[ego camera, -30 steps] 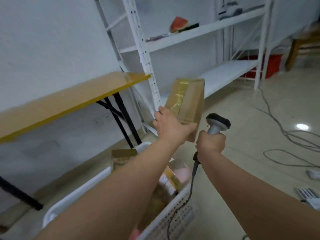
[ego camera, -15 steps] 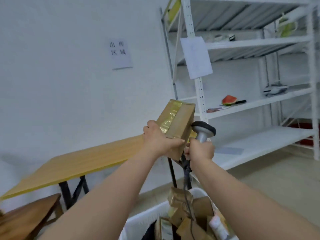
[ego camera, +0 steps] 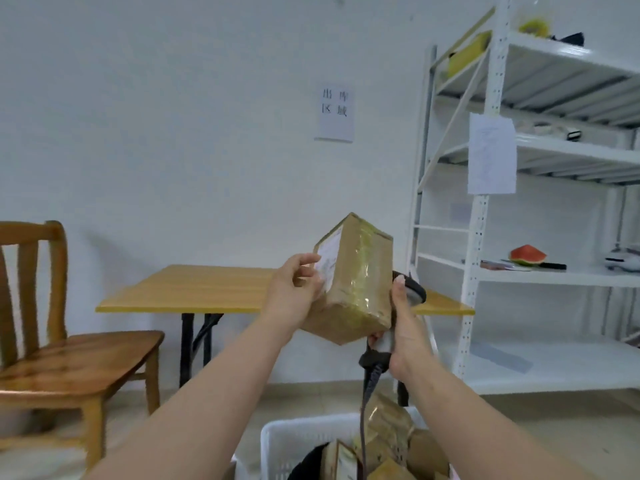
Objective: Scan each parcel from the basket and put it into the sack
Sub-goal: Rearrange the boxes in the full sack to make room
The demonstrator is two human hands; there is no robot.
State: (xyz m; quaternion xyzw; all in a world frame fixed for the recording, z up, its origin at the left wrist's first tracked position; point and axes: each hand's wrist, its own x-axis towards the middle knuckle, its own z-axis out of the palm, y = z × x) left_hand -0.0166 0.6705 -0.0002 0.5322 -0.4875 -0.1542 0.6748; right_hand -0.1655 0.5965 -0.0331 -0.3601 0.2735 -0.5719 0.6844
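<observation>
In the head view, your left hand (ego camera: 294, 299) holds a brown cardboard parcel (ego camera: 353, 282) up in front of you, with the thumb and fingers wrapped on its left face, right at the white label (ego camera: 327, 259). The parcel is tilted, one corner pointing up, and it is covered with clear tape that shines. Your right hand (ego camera: 405, 327) is closed around the grip of the scanner (ego camera: 410, 292), and its thumb reaches up beside the right edge of the parcel. The dark head of the scanner is just behind that edge, mostly hidden, and its cable (ego camera: 367, 393) hangs down toward the basket (ego camera: 298, 441). This white basket stands low in the picture, below your arms, and more brown parcels lie in it. The sack is not visible here. Behind your hands there is a yellow table (ego camera: 207, 289), a wooden chair (ego camera: 52, 341) at the left and a white shelf rack (ego camera: 485, 237) at the right.

I judge that the step in hand is the scan of this parcel. The label looks toward the left and the scanner sits at the opposite side, so the next move probably needs you to turn the parcel, or to bring the scanner around, until its window faces the label. Your fingers cover part of the label; it may help to slide them away from it.
</observation>
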